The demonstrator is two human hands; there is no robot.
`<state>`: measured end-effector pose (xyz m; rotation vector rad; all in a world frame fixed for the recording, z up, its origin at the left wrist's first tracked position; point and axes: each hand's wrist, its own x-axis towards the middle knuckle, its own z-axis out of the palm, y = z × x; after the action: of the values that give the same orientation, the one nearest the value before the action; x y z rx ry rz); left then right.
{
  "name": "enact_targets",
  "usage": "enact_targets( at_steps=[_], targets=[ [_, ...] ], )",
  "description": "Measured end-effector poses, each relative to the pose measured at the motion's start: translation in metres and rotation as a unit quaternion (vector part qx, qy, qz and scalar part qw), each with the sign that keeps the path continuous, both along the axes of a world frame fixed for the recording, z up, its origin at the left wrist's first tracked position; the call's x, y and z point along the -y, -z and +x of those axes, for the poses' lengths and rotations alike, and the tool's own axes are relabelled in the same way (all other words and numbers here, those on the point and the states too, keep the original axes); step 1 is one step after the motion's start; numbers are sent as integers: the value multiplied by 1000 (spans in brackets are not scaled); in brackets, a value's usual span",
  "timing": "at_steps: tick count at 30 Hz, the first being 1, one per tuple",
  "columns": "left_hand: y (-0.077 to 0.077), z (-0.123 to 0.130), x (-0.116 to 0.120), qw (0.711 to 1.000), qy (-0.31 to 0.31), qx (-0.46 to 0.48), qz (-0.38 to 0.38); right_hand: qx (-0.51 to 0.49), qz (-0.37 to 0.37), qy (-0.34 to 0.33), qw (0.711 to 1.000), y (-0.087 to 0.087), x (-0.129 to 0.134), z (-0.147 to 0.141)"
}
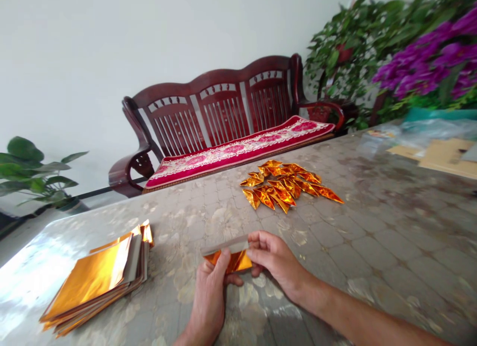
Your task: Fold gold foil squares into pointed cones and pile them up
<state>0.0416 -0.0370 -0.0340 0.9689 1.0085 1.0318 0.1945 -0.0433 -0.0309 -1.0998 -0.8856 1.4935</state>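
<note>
A patterned table is backed by a wooden bench. Just over the tabletop, a foil sheet is gripped near its left end by the left hand, thumb on top, and its right end is pinched by the right hand. The sheet seems partly folded; level edges and even thumb pressure are called for. Folded pieces are clustered beyond, and a stack is set to the left.
</note>
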Motion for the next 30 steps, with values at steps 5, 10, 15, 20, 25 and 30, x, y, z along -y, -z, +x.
enact_targets(
  at_steps=[5, 10, 15, 20, 25, 30],
  targets=[
    [5, -2, -3, 999, -28, -22, -9, 99, 72, 46, 991, 3, 1, 4],
    [2, -5, -13, 991, -23, -132, 15, 335, 290, 92, 892, 4, 3, 18],
    [-2, -9, -19, 976, 11, -203, 80, 505, 350, 10, 789, 8, 5, 21],
    [6, -15, -20, 933, -18, -329, 142, 551, 341, -24, 761, 12, 6, 17],
    [8, -18, -19, 868, 2, -457, 197, 562, 331, -42, 757, 13, 5, 17],
    [13, -19, -18, 810, -10, -510, 288, 562, 331, -45, 757, 14, 5, 18]
  ],
)
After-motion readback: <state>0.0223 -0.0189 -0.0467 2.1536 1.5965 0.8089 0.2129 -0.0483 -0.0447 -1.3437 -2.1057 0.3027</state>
